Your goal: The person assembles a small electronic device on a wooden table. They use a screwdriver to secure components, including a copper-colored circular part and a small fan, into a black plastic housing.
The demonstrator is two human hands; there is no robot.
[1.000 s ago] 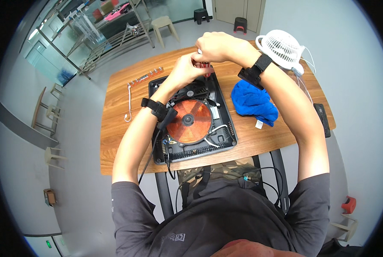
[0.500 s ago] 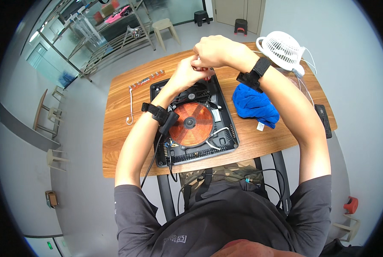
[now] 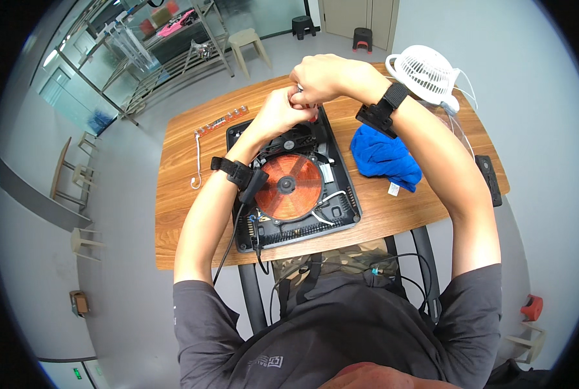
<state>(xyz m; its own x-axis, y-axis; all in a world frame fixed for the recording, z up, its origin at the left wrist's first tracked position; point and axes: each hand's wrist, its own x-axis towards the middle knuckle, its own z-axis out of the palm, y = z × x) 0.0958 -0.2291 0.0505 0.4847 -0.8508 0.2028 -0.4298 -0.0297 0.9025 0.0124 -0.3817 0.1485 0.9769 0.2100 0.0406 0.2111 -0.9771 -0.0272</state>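
Mid-disassembly at far edge of opened induction cooker (image 3: 294, 188): left hand (image 3: 277, 111) and right hand (image 3: 322, 76) closed together on small hidden part, likely needing careful freeing next.

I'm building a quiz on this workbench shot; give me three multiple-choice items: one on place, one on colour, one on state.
1. Where is the crumpled blue cloth?
A. right of the opened black induction cooker
B. left of it
C. on the floor

2. What colour is the round coil?
A. green
B. copper-orange
C. white

3. How are the left hand and right hand placed?
A. far apart
B. flat on the wooden table
C. together at the cooker's far edge

Key: A, cloth lies right; B, coil is coppery; C, hands meet there.
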